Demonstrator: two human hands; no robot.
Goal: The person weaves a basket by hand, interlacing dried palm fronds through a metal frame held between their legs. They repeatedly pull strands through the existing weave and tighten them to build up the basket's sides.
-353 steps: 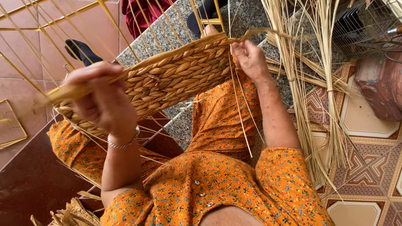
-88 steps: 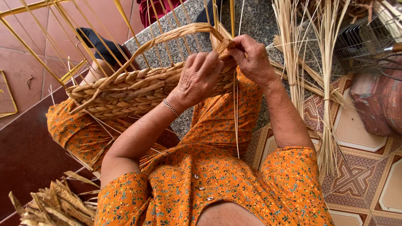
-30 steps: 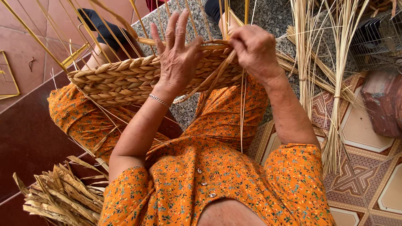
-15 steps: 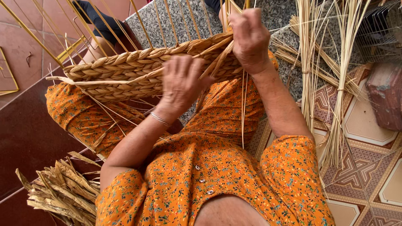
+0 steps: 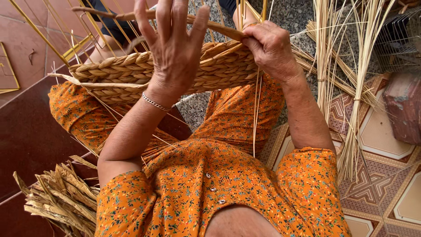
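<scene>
A half-woven basket (image 5: 118, 77) of braided straw rests across my lap, with thin yellow frame rods (image 5: 44, 35) sticking up from it. My left hand (image 5: 173, 48) is raised in front of the basket's wall, fingers spread wide, holding nothing; a silver bracelet is on its wrist. My right hand (image 5: 272, 48) is closed on a flat straw strand (image 5: 219, 30) at the basket's right end, and the strand runs left across the top behind my left fingers. Loose straw ends hang down below my right hand.
Tied bundles of long pale reeds (image 5: 355, 87) lie on the patterned tile floor at right. A bundle of dried straw (image 5: 61, 197) lies at lower left on a dark red step. A wire cage (image 5: 399, 35) and a brick (image 5: 403, 109) sit at far right.
My left hand has lifted off the basket wall and opened its fingers upward. My right hand has stayed gripping the strand at the basket's right end.
</scene>
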